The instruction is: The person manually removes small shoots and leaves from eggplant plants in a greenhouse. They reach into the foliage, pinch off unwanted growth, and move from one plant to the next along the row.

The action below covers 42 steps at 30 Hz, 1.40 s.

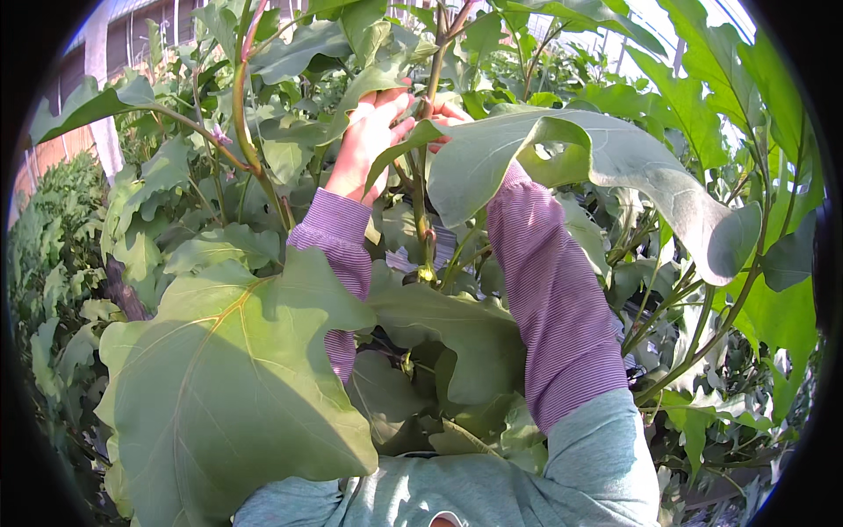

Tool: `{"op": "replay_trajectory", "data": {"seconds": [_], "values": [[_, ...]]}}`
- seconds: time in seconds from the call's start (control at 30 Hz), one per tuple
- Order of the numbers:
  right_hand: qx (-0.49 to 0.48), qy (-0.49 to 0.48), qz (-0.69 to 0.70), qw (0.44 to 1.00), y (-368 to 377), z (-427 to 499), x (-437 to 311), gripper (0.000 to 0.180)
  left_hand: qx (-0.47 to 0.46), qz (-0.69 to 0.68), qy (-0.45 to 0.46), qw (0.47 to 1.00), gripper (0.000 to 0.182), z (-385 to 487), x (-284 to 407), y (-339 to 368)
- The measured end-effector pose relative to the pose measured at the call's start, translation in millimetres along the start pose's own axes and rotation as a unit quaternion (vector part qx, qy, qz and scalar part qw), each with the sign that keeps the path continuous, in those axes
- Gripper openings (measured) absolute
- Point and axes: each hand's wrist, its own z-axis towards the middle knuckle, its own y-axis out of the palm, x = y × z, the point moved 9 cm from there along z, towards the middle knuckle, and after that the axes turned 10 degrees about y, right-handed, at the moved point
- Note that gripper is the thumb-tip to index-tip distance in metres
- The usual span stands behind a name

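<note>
An upright eggplant stem rises in front of me between my two hands. My left hand is raised on the stem's left side, palm partly turned up, its fingers bent toward it. On the other side, the fingers of my right hand are beside the stem. A broad eggplant leaf covers the rest of that hand and its wrist. Whether either hand grips the stem or something thin cannot be made out. Below them, a small yellow-green bud or calyx hangs near the stem.
A large leaf spreads in front of my left forearm. Another branching stem stands at left, near a purple flower. Leafy branches crowd the right side. A pale post stands at the far left.
</note>
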Motion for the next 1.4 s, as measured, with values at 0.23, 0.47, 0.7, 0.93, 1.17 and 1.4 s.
{"op": "replay_trajectory", "data": {"seconds": [0.23, 0.47, 0.7, 0.93, 1.17, 1.4], "values": [[0.077, -0.283, -0.245, 0.924, 3, -19, -60, 0.034, -0.023, -0.122, 0.074, 0.99, 0.058, 6, 21, 7], [0.209, -0.079, 0.013, 0.975, -24, -41, -99, 0.043, -0.161, 0.018, 0.102, 0.981, 0.055, 20, 52, 55], [0.141, -0.127, 0.01, 0.982, -5, -67, -130, 0.049, -0.195, 0.13, 0.069, 0.97, 0.046, 43, 68, 79], [0.077, -0.178, -0.007, 0.981, 26, -94, -137, 0.046, -0.066, 0.067, 0.027, 0.995, 0.031, 64, 76, 76], [0.257, -0.117, -0.093, 0.955, -12, -112, -157, 0.062, -0.169, 0.021, 0.102, 0.98, 0.023, 87, 76, 109], [-0.094, -0.079, 0.195, 0.973, 20, -106, -145, 0.048, -0.182, 0.001, 0.122, 0.976, 0.013, 87, 76, 104]]}}
